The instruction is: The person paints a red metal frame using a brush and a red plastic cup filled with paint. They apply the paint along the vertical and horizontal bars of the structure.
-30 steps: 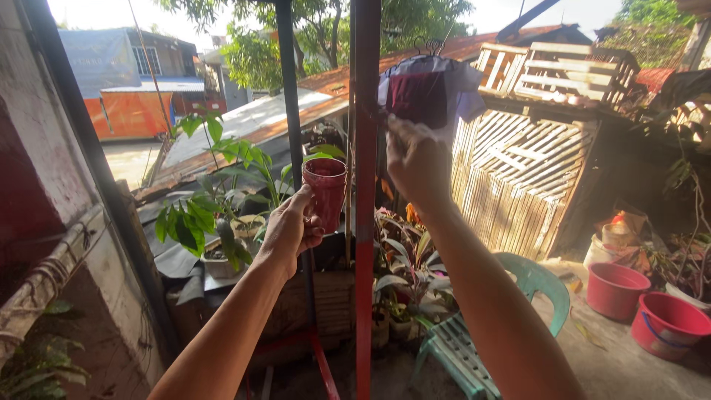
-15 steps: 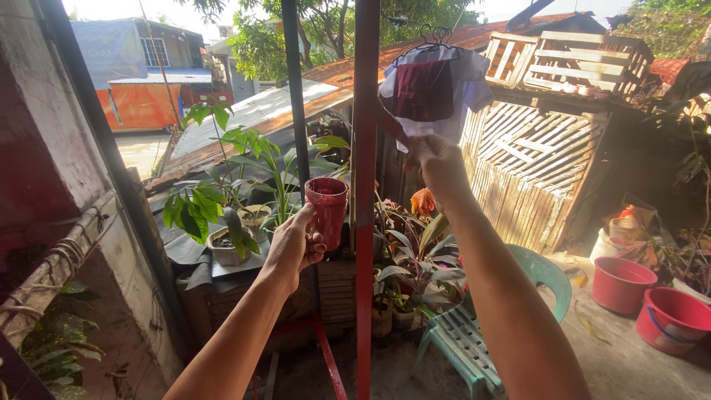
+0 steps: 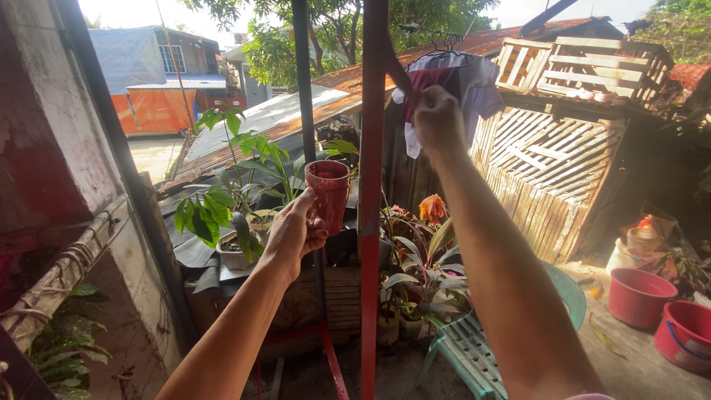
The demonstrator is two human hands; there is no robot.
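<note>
Not much in the way of packaging or signs here, and no screens or labels that I can make out. Only candidate is a small bottle [image 3: 644, 224] with a red top, far right by the fence just above the red tubs [image 3: 638, 296], sitting in what looks like a brownish bag; too small to tell more.

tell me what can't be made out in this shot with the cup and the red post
Head view:
- Inside of the red cup: seen from the side, so its contents are hidden.
- Right hand: only its back shows; whatever the fingers hold is hidden.
- Hanging clothes: partly behind that hand.
- Red post: top and foot cut off by the frame edges.
- Left hand: wrapped around the cup.
</note>
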